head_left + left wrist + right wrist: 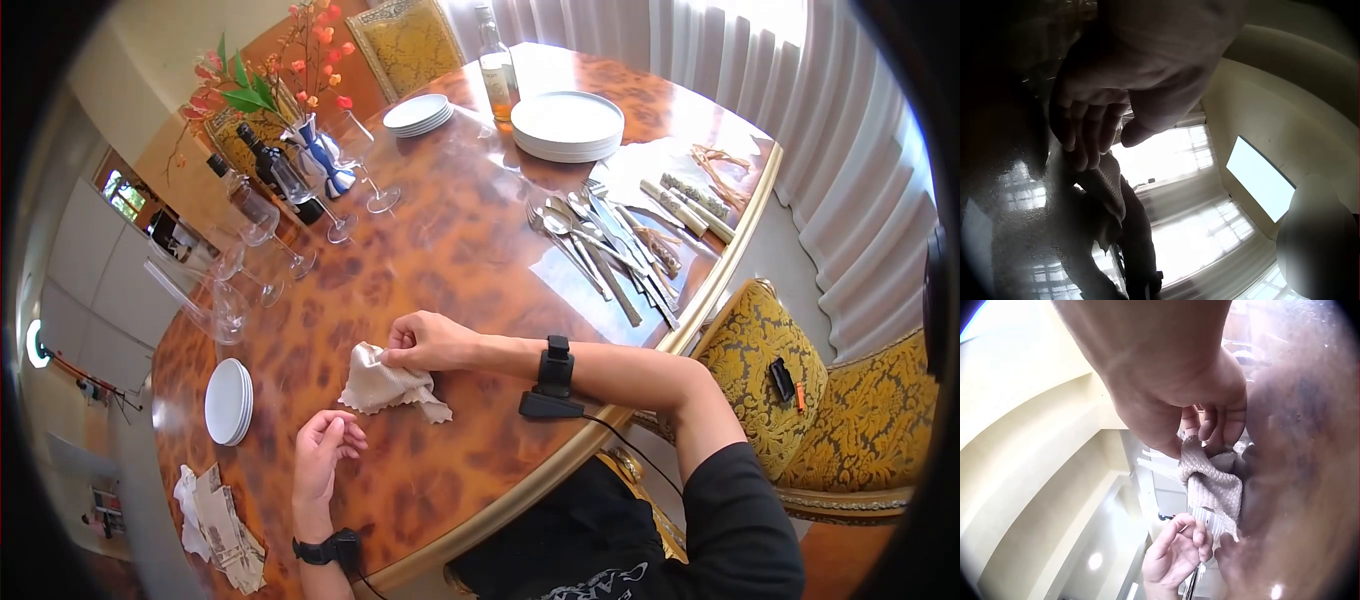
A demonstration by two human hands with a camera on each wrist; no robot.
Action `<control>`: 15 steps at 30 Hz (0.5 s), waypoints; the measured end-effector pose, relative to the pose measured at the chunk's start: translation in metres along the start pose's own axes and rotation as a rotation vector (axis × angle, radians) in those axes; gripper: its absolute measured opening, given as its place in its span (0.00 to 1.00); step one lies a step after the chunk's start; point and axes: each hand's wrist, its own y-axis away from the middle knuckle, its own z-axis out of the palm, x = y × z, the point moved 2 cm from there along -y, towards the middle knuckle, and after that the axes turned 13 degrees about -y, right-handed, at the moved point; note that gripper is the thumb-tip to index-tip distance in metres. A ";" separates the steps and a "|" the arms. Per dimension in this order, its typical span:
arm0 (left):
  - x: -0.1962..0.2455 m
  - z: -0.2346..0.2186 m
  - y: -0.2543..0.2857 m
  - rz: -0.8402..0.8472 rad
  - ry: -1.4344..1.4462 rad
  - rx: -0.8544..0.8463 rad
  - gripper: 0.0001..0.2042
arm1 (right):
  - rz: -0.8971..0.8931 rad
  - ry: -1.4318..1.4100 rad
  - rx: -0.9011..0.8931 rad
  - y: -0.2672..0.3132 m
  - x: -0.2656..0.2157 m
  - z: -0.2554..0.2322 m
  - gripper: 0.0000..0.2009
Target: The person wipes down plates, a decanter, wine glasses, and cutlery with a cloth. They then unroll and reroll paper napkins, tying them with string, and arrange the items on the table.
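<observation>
A beige cloth [392, 386] with a scalloped edge lies bunched on the glossy table, and the right hand [432, 342] pinches its upper part between thumb and fingers. In the right wrist view the cloth [1213, 487] hangs in folds from the right hand's fingertips [1200, 425]. The left hand [328, 455] is held to the near left of the cloth, apart from it, palm turned up and fingers loosely bent, holding nothing. The left wrist view shows the left hand [1129, 81] dark, with the cloth [1107, 181] beyond its fingers.
Small plates [230, 402] stand at the left, with folded cloths [225, 530] nearer. Several wine glasses [340, 228], bottles [265, 160] and a flower vase [325, 160] line the far left. Large plates [567, 125] and cutlery [600, 245] lie at the far right.
</observation>
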 end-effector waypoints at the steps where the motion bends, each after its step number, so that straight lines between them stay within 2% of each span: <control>1: -0.001 -0.002 0.001 0.014 0.019 0.036 0.08 | 0.001 0.016 -0.004 -0.003 0.004 0.000 0.18; 5: -0.019 -0.020 0.008 0.051 0.099 0.147 0.08 | -0.020 -0.128 0.119 -0.008 0.011 -0.005 0.17; 6: -0.019 -0.024 0.008 0.048 0.116 0.183 0.09 | -0.007 -0.146 0.202 -0.009 0.009 -0.007 0.15; 7: -0.020 -0.027 0.009 0.051 0.136 0.208 0.10 | -0.052 -0.118 0.264 -0.012 0.007 -0.014 0.17; 8: -0.019 -0.028 0.009 0.059 0.154 0.228 0.11 | 0.082 -0.190 0.320 0.000 -0.025 -0.018 0.19; 9: -0.018 -0.028 0.010 0.070 0.156 0.244 0.14 | -0.070 -0.318 0.267 -0.001 -0.034 -0.035 0.19; 11: -0.018 -0.028 0.009 0.150 0.207 0.256 0.17 | -0.199 -0.395 0.359 0.006 -0.070 -0.070 0.18; 13: -0.016 -0.030 0.010 0.159 0.273 0.279 0.16 | -0.163 -0.181 0.488 0.008 -0.097 -0.114 0.14; 14: -0.015 -0.033 0.012 0.158 0.313 0.291 0.14 | -0.091 -0.081 0.446 0.002 -0.088 -0.168 0.11; 15: -0.013 -0.034 0.015 0.160 0.352 0.296 0.11 | 0.003 0.110 0.626 0.000 -0.084 -0.215 0.17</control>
